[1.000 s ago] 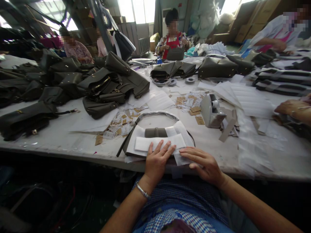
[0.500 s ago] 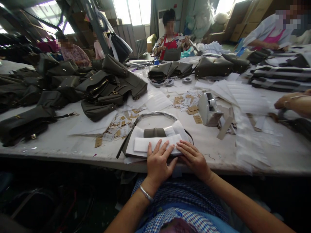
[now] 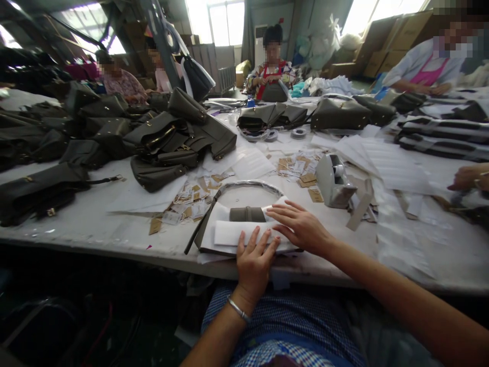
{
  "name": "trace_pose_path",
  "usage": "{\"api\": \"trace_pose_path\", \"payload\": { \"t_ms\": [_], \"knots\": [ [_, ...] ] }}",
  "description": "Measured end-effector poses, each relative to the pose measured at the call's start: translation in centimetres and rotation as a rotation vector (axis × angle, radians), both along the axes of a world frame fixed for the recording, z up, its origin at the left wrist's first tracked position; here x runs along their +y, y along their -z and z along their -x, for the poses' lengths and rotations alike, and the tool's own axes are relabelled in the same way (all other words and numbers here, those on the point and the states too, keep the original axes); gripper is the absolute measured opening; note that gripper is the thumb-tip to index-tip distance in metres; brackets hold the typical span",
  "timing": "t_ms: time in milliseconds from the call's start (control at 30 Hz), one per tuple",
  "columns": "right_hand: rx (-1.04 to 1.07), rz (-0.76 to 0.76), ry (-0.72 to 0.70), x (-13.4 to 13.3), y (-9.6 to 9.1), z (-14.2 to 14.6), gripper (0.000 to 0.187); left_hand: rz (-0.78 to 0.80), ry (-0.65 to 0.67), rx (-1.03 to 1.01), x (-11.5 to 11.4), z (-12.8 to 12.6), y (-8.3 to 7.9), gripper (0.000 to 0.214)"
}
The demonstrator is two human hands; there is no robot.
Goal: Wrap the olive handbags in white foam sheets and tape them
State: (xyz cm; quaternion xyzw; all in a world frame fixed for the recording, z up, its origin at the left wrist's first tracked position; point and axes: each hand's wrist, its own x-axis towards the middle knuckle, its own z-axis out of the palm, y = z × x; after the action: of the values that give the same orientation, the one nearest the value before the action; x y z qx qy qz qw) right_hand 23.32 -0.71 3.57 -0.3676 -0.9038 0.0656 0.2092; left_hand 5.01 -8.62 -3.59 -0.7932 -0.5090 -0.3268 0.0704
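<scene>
Left hand [image 3: 255, 260] lies flat, grip open and empty, pressing the white wrap [image 3: 229, 233]. Right hand [image 3: 303, 228], grip equally open, rests beside it. The olive bag [image 3: 247, 214] lies beneath and just ahead of the 2 grips, on the counter [image 3: 114, 229].

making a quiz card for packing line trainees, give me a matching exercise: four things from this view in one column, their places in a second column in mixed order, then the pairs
Column 1
1. left hand
2. right hand
3. grey plastic tape dispenser
4. heap of olive-grey leather handbags

Column 2
A. piled on the white table, left and further back
B. flat on the near edge of the white foam sheet
C. standing right of the curved plastic-wrapped bag handle
D. stretched over the sheet's right part, fingertips by the olive-grey band

Pairs: 1-B, 2-D, 3-C, 4-A
</scene>
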Motion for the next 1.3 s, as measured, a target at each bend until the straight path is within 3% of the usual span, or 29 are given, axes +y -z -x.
{"api": "trace_pose_path", "payload": {
  "t_ms": [100,167,367,533,633,767,900,1000,1067,1300],
  "knots": [
    [-0.204,0.110,0.014,3.7,0.8,1.9,0.049,-0.025,-0.010,-0.012,0.1,-0.1,0.2,0.030],
    [-0.321,0.176,0.032,4.8,1.6,2.5,0.051,-0.035,-0.017,-0.014,0.2,-0.1,0.3,0.029],
    [-0.485,0.164,0.179,4.3,1.7,3.2,0.041,-0.021,-0.006,0.041,0.1,0.1,0.6,0.032],
    [-0.389,0.160,0.124,4.2,1.5,2.6,0.030,-0.056,0.017,0.057,0.3,0.2,1.2,0.034],
    [-0.140,0.083,0.050,1.3,1.8,0.3,0.026,-0.050,0.033,0.013,0.3,0.2,1.3,0.036],
    [0.190,-0.160,-0.007,-6.7,3.4,-3.0,0.038,0.006,0.062,-0.020,0.2,0.3,0.8,0.039],
    [0.004,-0.265,-0.132,-12.7,7.6,-4.2,0.044,0.033,0.071,-0.005,0.1,0.4,0.1,0.038],
    [-0.089,-0.306,-0.059,-13.3,10.8,-3.5,0.045,0.053,0.076,0.003,0.1,0.5,-0.2,0.038],
    [-0.052,-0.338,-0.035,-12.5,11.9,-2.8,0.044,0.062,0.079,0.009,0.1,0.5,-0.3,0.038],
    [0.243,-0.318,-0.034,-10.9,11.0,-1.1,0.035,0.069,0.084,0.029,0.1,0.6,-0.6,0.037]
  ]
}}
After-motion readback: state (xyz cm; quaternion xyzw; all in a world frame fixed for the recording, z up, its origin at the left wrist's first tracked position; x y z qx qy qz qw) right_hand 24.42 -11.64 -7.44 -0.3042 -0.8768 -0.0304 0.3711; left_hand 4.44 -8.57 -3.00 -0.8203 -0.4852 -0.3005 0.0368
